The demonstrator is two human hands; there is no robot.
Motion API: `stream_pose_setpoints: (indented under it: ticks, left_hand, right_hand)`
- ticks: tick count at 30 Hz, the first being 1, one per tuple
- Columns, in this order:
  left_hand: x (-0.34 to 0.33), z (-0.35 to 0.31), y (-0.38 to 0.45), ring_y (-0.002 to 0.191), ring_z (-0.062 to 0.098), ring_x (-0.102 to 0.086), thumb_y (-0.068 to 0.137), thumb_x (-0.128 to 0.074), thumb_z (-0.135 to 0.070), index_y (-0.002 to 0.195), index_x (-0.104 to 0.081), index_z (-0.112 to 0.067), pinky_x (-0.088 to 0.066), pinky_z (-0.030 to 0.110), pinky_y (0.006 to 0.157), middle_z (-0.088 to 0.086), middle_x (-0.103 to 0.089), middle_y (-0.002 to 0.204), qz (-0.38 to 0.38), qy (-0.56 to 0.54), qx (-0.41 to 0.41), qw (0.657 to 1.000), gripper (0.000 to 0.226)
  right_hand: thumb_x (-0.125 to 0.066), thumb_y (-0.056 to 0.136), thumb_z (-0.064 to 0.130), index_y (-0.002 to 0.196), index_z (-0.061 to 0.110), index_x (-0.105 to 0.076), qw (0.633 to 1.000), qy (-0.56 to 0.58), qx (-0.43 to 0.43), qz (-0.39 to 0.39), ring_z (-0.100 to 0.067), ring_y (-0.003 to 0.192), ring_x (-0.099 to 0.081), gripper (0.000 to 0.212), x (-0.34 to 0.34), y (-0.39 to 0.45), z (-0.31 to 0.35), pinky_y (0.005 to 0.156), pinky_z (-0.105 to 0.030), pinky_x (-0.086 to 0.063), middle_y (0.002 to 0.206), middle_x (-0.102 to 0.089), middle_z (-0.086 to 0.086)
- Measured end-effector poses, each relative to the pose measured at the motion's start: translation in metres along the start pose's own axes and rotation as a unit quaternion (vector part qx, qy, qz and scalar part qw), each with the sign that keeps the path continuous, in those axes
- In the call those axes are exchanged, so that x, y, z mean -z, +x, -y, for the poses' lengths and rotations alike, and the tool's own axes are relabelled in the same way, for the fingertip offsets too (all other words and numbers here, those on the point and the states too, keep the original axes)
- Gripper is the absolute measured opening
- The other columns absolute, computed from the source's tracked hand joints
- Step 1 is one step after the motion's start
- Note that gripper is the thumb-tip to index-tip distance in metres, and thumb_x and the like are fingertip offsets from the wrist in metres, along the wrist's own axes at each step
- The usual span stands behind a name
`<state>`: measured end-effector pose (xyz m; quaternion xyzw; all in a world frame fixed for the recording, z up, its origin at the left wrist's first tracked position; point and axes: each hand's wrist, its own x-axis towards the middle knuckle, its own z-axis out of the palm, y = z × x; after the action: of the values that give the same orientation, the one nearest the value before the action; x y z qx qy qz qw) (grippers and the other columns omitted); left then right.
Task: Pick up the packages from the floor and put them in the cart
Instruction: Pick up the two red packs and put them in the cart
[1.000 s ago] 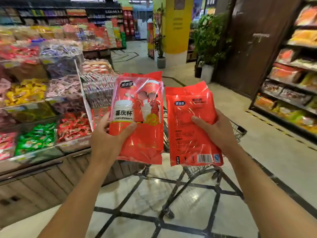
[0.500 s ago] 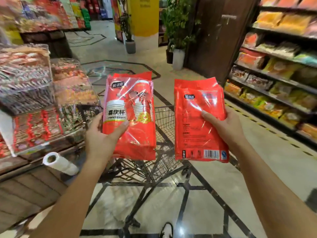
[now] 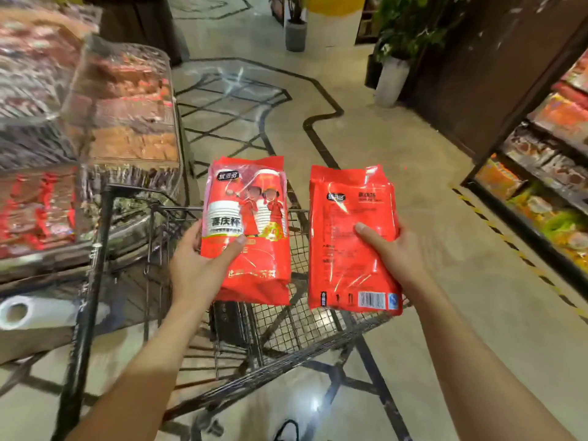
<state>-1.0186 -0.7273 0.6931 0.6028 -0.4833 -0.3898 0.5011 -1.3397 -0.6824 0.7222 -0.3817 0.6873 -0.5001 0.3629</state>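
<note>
From the head camera, two red packages are held up side by side above a wire cart (image 3: 318, 332), apart from each other with a narrow gap between them. The left hand (image 3: 194, 265) has its grip closed on the left package (image 3: 251, 230), thumb across the front at about 5 o'clock on the printed face, fingers wrapped behind the left edge. That package shows its front, with white cups and two cartoon figures. The right hand (image 3: 394, 249) has its grip closed on the right package (image 3: 346, 240), thumb pressed on the face near the middle, fingers behind the right edge. This one shows its back, with fine print and a barcode at its 5 o'clock corner.

The cart basket lies below both packages, its dark handle bar running toward 7 o'clock. At 9 o'clock stands a display of wrapped snacks (image 3: 95, 128), with a roll of clear bags (image 3: 28, 311) beneath it. Store shelves (image 3: 547, 173) fill the 3 o'clock side, and a potted plant (image 3: 394, 58) stands at 1 o'clock.
</note>
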Motion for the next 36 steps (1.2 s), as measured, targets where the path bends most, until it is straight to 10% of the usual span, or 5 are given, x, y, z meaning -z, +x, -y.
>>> stream_pose_setpoints:
  ticks: [8,13,19,28,36]
  left_hand:
    - [-0.056,0.059,0.04,0.087,0.004,-0.075,0.065,-0.095,-0.04,0.098,-0.064,-0.06,-0.063,0.027,0.071,-0.015,-0.076,0.095,-0.07,0.004,0.08,0.994,0.049]
    - [-0.081,0.113,0.039,0.081,-0.007,-0.071,0.071,-0.094,-0.028,0.102,-0.064,-0.051,-0.056,0.012,0.065,-0.016,-0.076,0.088,-0.102,0.062,0.141,0.983,0.049]
    - [-0.105,0.18,0.018,0.093,0.013,-0.074,0.058,-0.083,-0.062,0.115,-0.066,-0.046,-0.062,0.038,0.083,-0.005,-0.077,0.102,-0.134,0.112,0.245,0.954,0.062]
    - [-0.144,0.279,0.05,0.114,0.016,-0.054,0.072,-0.089,-0.049,0.144,-0.052,-0.032,-0.049,0.036,0.096,-0.004,-0.052,0.121,-0.085,0.178,0.334,0.922,0.083]
    - [-0.167,0.364,0.092,0.113,0.026,-0.066,0.087,-0.08,-0.035,0.146,-0.049,-0.022,-0.054,0.049,0.097,0.007,-0.067,0.127,0.03,0.219,0.337,0.915,0.068]
  right_hand:
    - [-0.091,0.082,0.032,0.114,0.032,-0.065,0.993,-0.018,-0.045,0.109,-0.001,0.082,-0.08,0.041,-0.05,0.11,-0.061,0.066,-0.017,-0.062,0.095,-0.082,0.009]
    - [-0.09,0.085,0.03,0.104,0.036,-0.064,0.983,-0.038,-0.092,0.157,-0.001,0.08,-0.079,0.032,-0.076,0.163,-0.118,0.072,-0.022,-0.063,0.103,-0.078,0.011]
    - [-0.09,0.084,0.027,0.131,0.023,-0.058,0.962,-0.094,-0.168,0.194,-0.025,0.101,-0.077,0.057,-0.093,0.203,-0.193,0.096,-0.048,-0.062,0.115,-0.076,-0.002]
    - [-0.088,0.087,0.025,0.13,0.026,-0.057,0.94,-0.103,-0.244,0.216,-0.03,0.111,-0.076,0.053,-0.146,0.224,-0.295,0.101,-0.057,-0.06,0.123,-0.075,-0.006]
    - [-0.087,0.088,0.032,0.146,0.02,-0.046,0.931,-0.119,-0.263,0.224,-0.013,0.104,-0.074,0.072,-0.182,0.259,-0.382,0.1,-0.047,-0.059,0.121,-0.072,0.005]
